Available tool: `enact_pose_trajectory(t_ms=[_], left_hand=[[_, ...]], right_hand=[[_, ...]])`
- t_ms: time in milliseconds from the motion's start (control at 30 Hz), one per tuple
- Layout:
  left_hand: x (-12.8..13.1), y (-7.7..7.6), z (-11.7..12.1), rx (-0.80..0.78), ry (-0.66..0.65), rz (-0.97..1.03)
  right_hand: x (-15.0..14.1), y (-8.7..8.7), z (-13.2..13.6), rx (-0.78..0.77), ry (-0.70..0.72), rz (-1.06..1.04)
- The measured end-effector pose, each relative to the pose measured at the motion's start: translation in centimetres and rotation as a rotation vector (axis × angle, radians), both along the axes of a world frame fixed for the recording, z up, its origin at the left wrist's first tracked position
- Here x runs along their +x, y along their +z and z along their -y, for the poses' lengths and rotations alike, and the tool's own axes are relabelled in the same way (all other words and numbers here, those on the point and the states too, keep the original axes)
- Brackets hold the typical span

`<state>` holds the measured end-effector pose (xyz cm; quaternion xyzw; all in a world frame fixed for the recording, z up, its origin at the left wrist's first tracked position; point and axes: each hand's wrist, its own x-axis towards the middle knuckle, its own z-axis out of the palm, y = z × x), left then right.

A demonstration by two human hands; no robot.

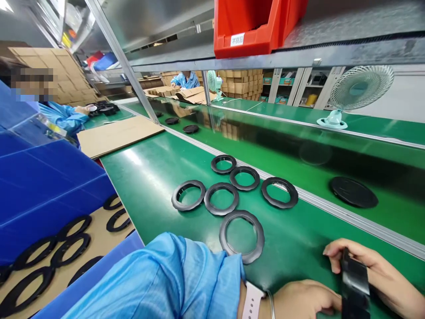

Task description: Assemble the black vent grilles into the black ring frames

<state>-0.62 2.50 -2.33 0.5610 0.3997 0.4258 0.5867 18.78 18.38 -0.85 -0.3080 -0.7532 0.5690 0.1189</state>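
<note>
black ring part point(354, 283), held on edge at the near right: right hand point(375, 270) fingers curled over its top, left hand point(305, 299) fingers closed on its near side. six black rings point(241, 235) lie flat on the green bench point(159, 173) just beyond, none touching the hands. black disc point(353, 192) on the conveyor belt point(381, 168) to the far right. blue bin point(40, 177) of rings near left. desk fan point(357, 91) far right; red bin point(255, 26) overhead. co-worker's sleeve point(63, 116) far left.
</note>
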Motion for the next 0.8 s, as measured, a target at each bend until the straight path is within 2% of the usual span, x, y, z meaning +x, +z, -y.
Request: enact_pose_trajectory(t_ms=[100,200,300,467,600,733,800], left_hand=[[0.0,0.5,0.3,-0.224,0.038,-0.005],[0.0,1.2,0.2,-0.411,0.117,0.231],[0.1,1.9,-0.5,-0.515,0.143,0.423],[-0.2,2.7,-1.2,-0.495,0.147,0.438],[-1.1,3.4,-0.7,-0.462,0.102,0.438],[-1.9,3.3,0.5,-0.378,0.072,0.25],[-1.7,2.7,0.4,-0.395,0.081,0.197]], right_hand=[[0.7,-0.7,-0.7,0.059,-0.04,-0.006],[0.5,-0.7,-0.6,0.116,0.013,-0.014],[-0.1,-0.2,-0.3,0.179,0.09,-0.011],[-1.0,1.0,0.4,0.207,0.173,0.008],[-2.2,2.3,0.6,0.166,0.13,-0.048],[-3.2,2.9,0.9,0.067,0.084,-0.173],[-3.5,2.8,1.2,-0.028,0.069,-0.235]])
